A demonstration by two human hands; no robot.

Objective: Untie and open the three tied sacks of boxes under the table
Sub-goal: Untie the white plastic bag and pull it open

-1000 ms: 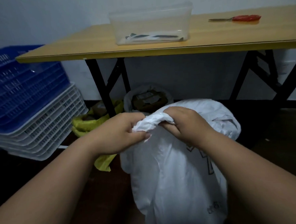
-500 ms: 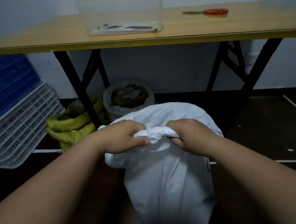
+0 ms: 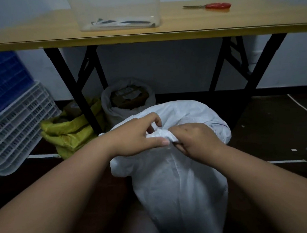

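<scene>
A big white sack (image 3: pixel 177 182) stands on the dark floor in front of me, its neck bunched into a knot (image 3: pixel 160 134) at the top. My left hand (image 3: pixel 136 137) pinches the knot from the left with thumb and fingers. My right hand (image 3: pixel 194 139) grips the twisted cloth from the right. Behind it, under the table, a grey sack (image 3: pixel 113 107) stands open with brown boxes showing inside. A yellow sack (image 3: pixel 69 129) lies to its left, open at the top with a box showing.
The wooden table (image 3: pixel 180 33) with black folding legs (image 3: pixel 72 85) spans the view above the sacks. On it stand a clear plastic tub (image 3: pixel 115 11) and red-handled scissors (image 3: pixel 212 5). Stacked blue and white crates (image 3: pixel 14 120) fill the left side.
The view has shifted left and closer to the table. My left hand's fingers have loosened from a fist around the knot to a pinch, with the index finger lifted.
</scene>
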